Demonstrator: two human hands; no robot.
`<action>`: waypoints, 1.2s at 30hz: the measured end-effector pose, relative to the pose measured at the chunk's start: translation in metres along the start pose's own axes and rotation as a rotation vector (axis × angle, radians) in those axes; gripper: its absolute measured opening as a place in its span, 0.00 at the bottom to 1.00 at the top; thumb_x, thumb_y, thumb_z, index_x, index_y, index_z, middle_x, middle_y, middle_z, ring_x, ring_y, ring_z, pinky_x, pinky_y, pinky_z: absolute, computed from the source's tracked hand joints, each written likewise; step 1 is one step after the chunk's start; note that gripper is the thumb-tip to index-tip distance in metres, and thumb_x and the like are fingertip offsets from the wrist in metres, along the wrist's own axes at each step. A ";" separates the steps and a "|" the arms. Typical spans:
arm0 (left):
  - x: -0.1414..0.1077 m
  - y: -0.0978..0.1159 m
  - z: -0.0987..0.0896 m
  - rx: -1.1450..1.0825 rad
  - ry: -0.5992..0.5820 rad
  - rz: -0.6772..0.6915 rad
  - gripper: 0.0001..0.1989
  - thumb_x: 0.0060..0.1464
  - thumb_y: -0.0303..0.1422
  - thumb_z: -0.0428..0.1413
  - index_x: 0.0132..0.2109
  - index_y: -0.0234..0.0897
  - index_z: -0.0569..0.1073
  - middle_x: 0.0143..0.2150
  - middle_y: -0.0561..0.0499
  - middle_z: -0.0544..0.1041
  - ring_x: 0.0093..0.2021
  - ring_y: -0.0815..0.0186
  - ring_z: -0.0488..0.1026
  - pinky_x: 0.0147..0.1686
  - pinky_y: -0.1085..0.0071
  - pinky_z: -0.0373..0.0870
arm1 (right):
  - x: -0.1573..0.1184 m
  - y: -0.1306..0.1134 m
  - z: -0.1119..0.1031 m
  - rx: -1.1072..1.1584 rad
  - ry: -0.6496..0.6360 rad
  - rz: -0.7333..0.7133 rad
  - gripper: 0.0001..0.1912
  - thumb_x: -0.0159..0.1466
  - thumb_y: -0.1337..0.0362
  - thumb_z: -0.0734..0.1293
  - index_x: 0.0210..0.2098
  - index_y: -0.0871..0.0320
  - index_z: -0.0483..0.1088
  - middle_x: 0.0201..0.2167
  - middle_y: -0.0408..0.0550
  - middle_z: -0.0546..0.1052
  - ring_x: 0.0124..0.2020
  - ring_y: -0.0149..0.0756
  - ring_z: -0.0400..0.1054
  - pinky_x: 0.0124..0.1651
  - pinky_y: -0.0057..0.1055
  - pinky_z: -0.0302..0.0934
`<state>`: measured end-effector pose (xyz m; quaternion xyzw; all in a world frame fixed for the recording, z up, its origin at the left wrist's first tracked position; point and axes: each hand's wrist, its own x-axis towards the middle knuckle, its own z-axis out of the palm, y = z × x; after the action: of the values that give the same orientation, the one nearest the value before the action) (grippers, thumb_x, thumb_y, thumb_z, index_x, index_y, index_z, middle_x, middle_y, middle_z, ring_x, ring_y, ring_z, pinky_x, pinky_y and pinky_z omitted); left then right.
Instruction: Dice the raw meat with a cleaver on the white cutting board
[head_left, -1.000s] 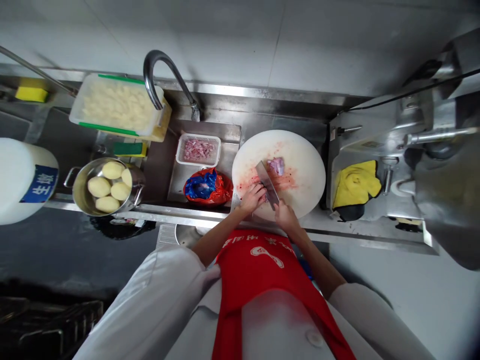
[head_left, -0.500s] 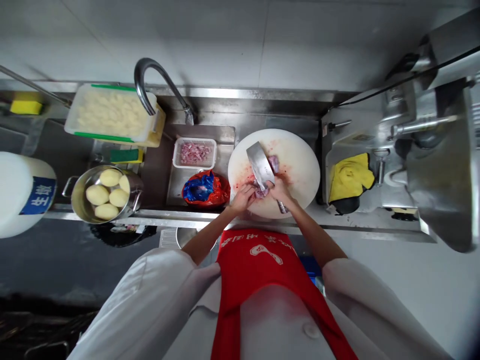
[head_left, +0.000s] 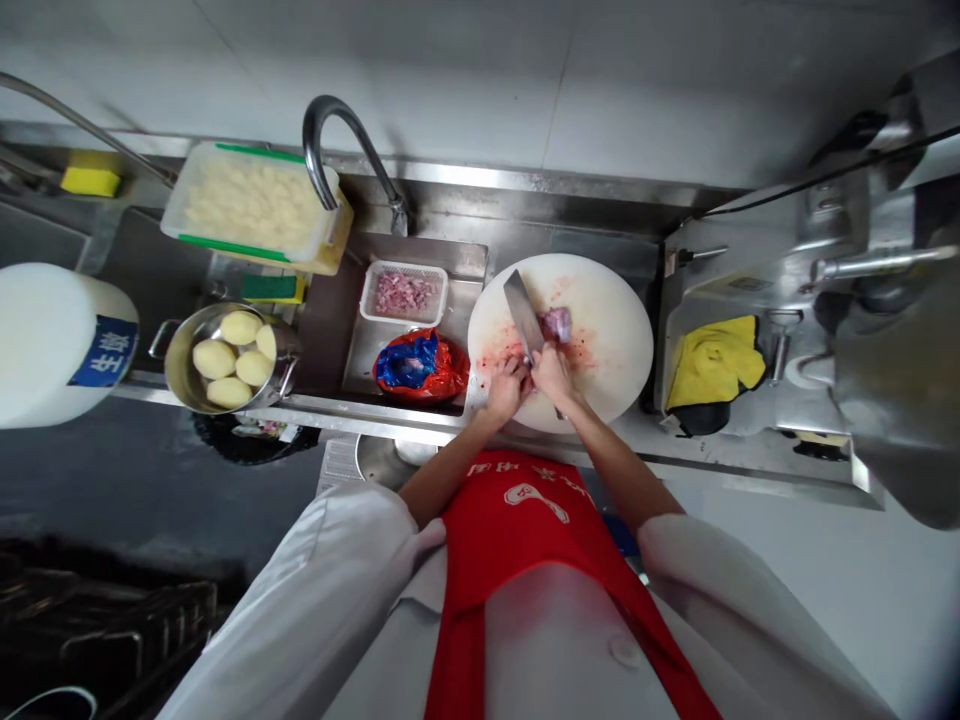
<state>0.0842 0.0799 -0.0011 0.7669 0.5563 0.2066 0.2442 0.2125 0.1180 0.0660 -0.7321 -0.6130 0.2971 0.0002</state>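
A round white cutting board (head_left: 611,360) with red stains lies in front of me. My right hand (head_left: 553,372) is closed round the handle of a cleaver (head_left: 525,312), whose blade points away and to the left, standing more on edge. Beside the blade, my left hand (head_left: 510,387) has its fingers curled onto a small piece of raw meat, mostly hidden beneath them. A larger purplish-pink lump of meat (head_left: 556,323) rests on the board just right of the blade.
Left of the board are a white basket (head_left: 364,300) of chopped meat and a red and blue plastic bag (head_left: 450,372). Farther left stand a pot (head_left: 174,372) of peeled potatoes and a lidded tub (head_left: 330,245) under the faucet (head_left: 319,150). A yellow cloth (head_left: 716,360) lies right.
The cleaver blade has turned from lying tilted flat to more upright. My left fingers have curled in tighter by the meat. The whole view has shifted slightly.
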 end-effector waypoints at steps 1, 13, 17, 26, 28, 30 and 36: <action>0.001 0.001 0.000 -0.019 -0.015 0.007 0.08 0.57 0.26 0.56 0.42 0.34 0.78 0.47 0.41 0.74 0.49 0.54 0.67 0.52 0.59 0.65 | 0.007 -0.002 0.000 0.020 0.015 -0.002 0.16 0.72 0.62 0.58 0.54 0.64 0.67 0.48 0.63 0.78 0.50 0.44 0.74 0.45 0.28 0.62; -0.028 -0.027 -0.030 -0.352 0.413 -0.418 0.04 0.47 0.22 0.58 0.30 0.35 0.74 0.38 0.46 0.71 0.36 0.63 0.70 0.41 0.68 0.69 | 0.006 0.036 -0.041 -0.032 0.061 -0.124 0.18 0.73 0.60 0.56 0.54 0.64 0.68 0.47 0.62 0.78 0.49 0.46 0.74 0.47 0.33 0.63; -0.042 -0.042 -0.028 -0.673 0.521 -0.583 0.02 0.48 0.28 0.60 0.31 0.35 0.74 0.30 0.50 0.72 0.30 0.67 0.70 0.34 0.71 0.69 | -0.020 0.032 -0.059 -0.163 0.020 -0.158 0.18 0.73 0.60 0.55 0.55 0.64 0.66 0.44 0.63 0.79 0.46 0.49 0.75 0.47 0.36 0.63; -0.059 -0.048 -0.024 -1.132 0.551 -0.673 0.13 0.41 0.36 0.67 0.32 0.34 0.75 0.31 0.51 0.77 0.30 0.69 0.74 0.36 0.71 0.73 | -0.045 0.002 -0.036 -0.223 -0.148 -0.151 0.18 0.74 0.61 0.54 0.54 0.65 0.66 0.45 0.64 0.79 0.46 0.48 0.75 0.44 0.34 0.63; -0.062 -0.047 -0.027 -1.152 0.532 -0.664 0.14 0.41 0.37 0.68 0.33 0.34 0.75 0.33 0.50 0.77 0.31 0.69 0.74 0.38 0.70 0.73 | -0.044 0.004 -0.037 -0.252 -0.170 -0.144 0.16 0.73 0.62 0.55 0.54 0.64 0.66 0.45 0.63 0.79 0.47 0.47 0.75 0.44 0.32 0.62; -0.065 -0.046 -0.030 -1.161 0.504 -0.650 0.15 0.40 0.38 0.69 0.33 0.35 0.76 0.34 0.50 0.77 0.32 0.68 0.74 0.38 0.70 0.73 | -0.048 0.003 -0.039 -0.254 -0.086 -0.154 0.19 0.74 0.60 0.53 0.57 0.64 0.64 0.44 0.63 0.79 0.47 0.47 0.75 0.45 0.33 0.62; -0.072 -0.041 -0.040 -1.190 0.422 -0.623 0.17 0.40 0.39 0.70 0.33 0.35 0.74 0.32 0.51 0.77 0.31 0.68 0.74 0.35 0.71 0.71 | -0.058 -0.010 -0.020 -0.217 -0.157 -0.088 0.18 0.74 0.62 0.53 0.57 0.66 0.63 0.45 0.64 0.78 0.48 0.48 0.74 0.46 0.33 0.62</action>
<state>0.0083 0.0275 0.0023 0.2519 0.5781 0.5405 0.5570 0.2080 0.0756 0.1110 -0.6747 -0.6713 0.2849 -0.1139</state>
